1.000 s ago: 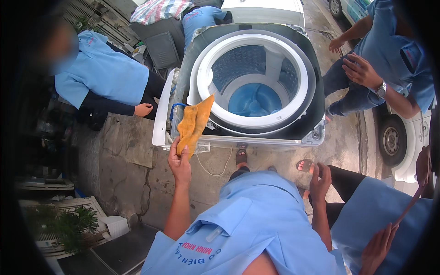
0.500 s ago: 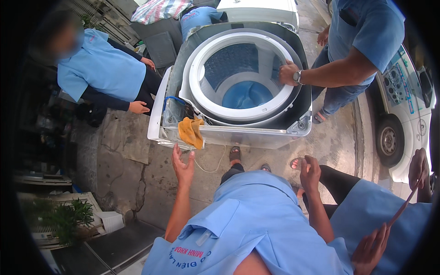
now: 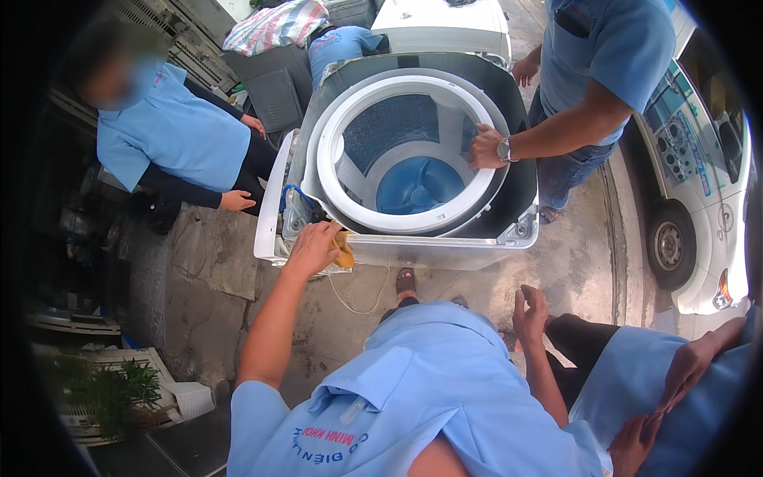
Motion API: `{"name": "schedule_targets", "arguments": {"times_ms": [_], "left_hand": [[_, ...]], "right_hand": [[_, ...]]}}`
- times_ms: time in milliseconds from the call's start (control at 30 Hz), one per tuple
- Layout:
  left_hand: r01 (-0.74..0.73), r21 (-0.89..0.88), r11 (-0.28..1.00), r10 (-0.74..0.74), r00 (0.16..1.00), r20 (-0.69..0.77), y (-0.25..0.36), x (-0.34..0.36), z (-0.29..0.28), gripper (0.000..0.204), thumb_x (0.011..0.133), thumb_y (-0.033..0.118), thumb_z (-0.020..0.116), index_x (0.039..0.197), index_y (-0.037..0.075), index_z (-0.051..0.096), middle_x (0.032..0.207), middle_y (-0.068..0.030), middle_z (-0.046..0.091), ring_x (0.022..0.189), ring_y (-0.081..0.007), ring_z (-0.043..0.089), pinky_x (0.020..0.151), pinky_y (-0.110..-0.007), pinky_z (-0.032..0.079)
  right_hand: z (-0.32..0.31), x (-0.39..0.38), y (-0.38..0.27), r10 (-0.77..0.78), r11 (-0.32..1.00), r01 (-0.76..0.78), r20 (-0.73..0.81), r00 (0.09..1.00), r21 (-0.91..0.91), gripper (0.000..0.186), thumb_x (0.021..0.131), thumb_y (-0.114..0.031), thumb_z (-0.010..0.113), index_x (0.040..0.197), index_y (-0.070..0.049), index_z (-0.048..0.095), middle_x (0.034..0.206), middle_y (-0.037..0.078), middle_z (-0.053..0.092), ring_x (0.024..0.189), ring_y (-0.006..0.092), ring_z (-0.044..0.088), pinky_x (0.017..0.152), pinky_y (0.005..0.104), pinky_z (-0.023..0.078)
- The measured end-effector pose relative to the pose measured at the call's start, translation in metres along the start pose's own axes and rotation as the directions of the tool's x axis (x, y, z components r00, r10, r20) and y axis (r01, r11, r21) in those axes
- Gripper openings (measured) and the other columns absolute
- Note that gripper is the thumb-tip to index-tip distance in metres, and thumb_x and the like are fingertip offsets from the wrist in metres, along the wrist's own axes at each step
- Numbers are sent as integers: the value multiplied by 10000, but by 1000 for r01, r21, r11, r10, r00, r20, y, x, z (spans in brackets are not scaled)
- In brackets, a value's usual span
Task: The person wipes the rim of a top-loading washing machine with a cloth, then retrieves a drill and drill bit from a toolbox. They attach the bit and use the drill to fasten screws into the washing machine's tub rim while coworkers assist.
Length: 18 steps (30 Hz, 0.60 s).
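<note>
A top-loading washing machine with its top cover off shows its white tub ring (image 3: 327,159) and blue-bottomed drum (image 3: 420,184). My left hand (image 3: 311,248) is at the machine's near left corner, its fingers and thumb closed on an orange cloth (image 3: 343,253) draped over the front edge. Part of the cloth is hidden by the hand. Low at my right side, my right hand (image 3: 530,314) hangs in the air holding nothing, fingers loosely bent and thumb apart. Across the machine, a co-worker's hand (image 3: 485,149) with a wristwatch grips the right side of the tub ring.
One person (image 3: 179,127) stands to the left of the machine. Another person (image 3: 675,389) is close at my right, hands together. A bent-over worker (image 3: 342,49) is behind the machine. A white vehicle (image 3: 699,215) is parked at right. A pale cord (image 3: 354,306) loops on the concrete.
My left hand has moved up and forward from below the cloth and taken hold of it. My right hand has dropped slightly. The head view has shifted a little.
</note>
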<state>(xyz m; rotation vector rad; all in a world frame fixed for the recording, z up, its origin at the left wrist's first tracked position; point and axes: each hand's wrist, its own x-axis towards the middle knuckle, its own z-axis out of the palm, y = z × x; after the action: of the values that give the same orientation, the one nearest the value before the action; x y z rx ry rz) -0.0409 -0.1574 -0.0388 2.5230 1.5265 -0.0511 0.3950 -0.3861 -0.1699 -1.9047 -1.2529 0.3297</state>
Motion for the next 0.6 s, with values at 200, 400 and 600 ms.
{"name": "schedule_targets", "arguments": {"times_ms": [200, 400, 600], "left_hand": [[5, -131, 991, 14, 989, 145, -12, 28, -3, 320, 747, 169, 804, 1015, 31, 697, 990, -165, 674, 1006, -360, 638, 871, -449, 503], [65, -177, 982, -22, 972, 233, -10, 32, -16, 311, 743, 178, 808, 1005, 43, 708, 958, -163, 681, 967, -363, 649, 845, -441, 507], [9, -218, 976, 24, 989, 147, -19, 26, -5, 342, 742, 165, 812, 1044, 48, 702, 991, -152, 683, 981, -350, 648, 868, -427, 503]], "right_hand": [[6, -13, 9, 146, 989, -146, -20, 989, 38, 218, 952, -161, 641, 1083, 12, 655, 974, 184, 689, 855, 297, 689, 771, 390, 543], [16, -11, -4, 244, 968, -246, 43, 969, 43, 256, 954, -188, 639, 1115, 9, 664, 1022, 189, 702, 873, 283, 702, 768, 385, 550], [24, 5, -19, 251, 965, -256, 85, 964, 57, 268, 956, -188, 631, 1126, 16, 666, 1023, 195, 707, 883, 276, 708, 772, 386, 554]]}}
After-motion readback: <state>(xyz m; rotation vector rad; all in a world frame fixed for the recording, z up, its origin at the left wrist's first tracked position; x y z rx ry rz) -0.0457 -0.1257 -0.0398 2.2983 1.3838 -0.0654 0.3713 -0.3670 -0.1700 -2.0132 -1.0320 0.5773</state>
